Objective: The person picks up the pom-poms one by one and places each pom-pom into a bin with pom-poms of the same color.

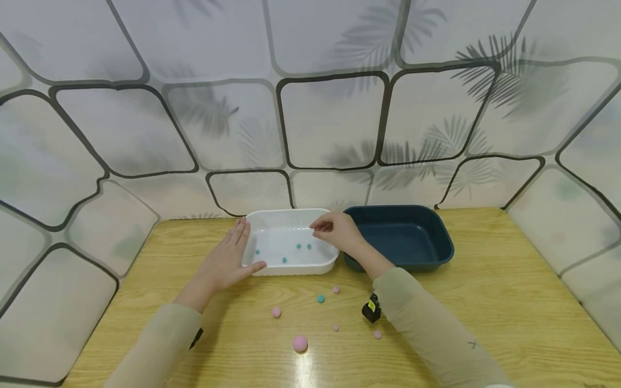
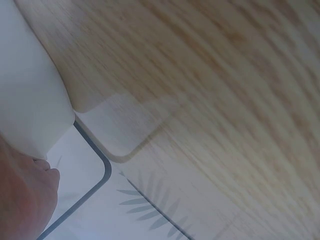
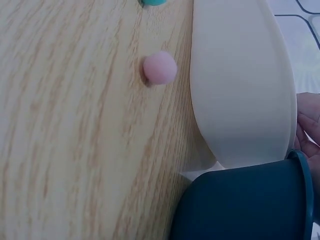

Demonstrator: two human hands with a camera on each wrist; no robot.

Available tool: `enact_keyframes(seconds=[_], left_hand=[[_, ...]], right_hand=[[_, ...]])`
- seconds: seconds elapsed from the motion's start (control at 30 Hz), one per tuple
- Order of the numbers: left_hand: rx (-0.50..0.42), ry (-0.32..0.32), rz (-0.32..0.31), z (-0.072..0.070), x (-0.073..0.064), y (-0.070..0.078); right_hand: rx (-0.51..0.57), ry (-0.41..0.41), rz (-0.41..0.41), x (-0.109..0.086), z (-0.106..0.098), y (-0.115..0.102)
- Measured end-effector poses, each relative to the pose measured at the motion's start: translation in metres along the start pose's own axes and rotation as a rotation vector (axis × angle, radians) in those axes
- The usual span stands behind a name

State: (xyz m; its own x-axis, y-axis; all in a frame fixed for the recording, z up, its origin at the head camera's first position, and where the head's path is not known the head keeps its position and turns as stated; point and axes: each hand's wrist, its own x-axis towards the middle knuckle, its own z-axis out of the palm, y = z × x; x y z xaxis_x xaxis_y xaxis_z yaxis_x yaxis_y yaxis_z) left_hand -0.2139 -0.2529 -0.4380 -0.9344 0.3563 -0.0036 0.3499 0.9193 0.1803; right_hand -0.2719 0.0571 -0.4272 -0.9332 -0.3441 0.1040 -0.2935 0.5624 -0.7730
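The head view is the one that looks down into the white tray [image 1: 291,269], where four small teal balls [image 1: 284,260] lie on its floor. My left hand [image 1: 227,258] lies along its left end, fingers straight and together, my thumb reaching out over the near rim. My right hand [image 1: 341,233] is above the tray's right part, thumb and forefinger brought near each other; I cannot tell whether anything sits between their tips. Just to the right stands a dark blue tray [image 1: 395,237], partly behind my wrist.

On the wooden table [image 1: 233,345], nearer me, lie a teal ball [image 1: 321,298] and five pink balls, the largest pink one [image 1: 300,344] nearest. A black device [image 1: 371,309] with a yellow mark sits at my right cuff.

The right wrist view gives what the head view hides: the trays' outer walls side by side, with the blue one's corner close against the white one's end. My fingers show only partly there, past the rims. A pink ball stands out on the wood beside the white wall. The left wrist view catches that tray's outer left end, the edge of my hand and the leaf-patterned backdrop [image 2: 95,200].
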Motion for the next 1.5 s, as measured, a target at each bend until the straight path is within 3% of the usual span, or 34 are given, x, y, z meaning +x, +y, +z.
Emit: enact_keyframes(seconds=[0.73, 1.5], left_hand=[[-0.002, 0.014, 0.018, -0.001, 0.001, 0.002], [0.014, 0.010, 0.016, -0.001, -0.001, 0.000]], right_hand=[[0.032, -0.060, -0.051, -0.010, -0.020, -0.005], [0.168, -0.140, -0.158, -0.063, -0.030, -0.010]])
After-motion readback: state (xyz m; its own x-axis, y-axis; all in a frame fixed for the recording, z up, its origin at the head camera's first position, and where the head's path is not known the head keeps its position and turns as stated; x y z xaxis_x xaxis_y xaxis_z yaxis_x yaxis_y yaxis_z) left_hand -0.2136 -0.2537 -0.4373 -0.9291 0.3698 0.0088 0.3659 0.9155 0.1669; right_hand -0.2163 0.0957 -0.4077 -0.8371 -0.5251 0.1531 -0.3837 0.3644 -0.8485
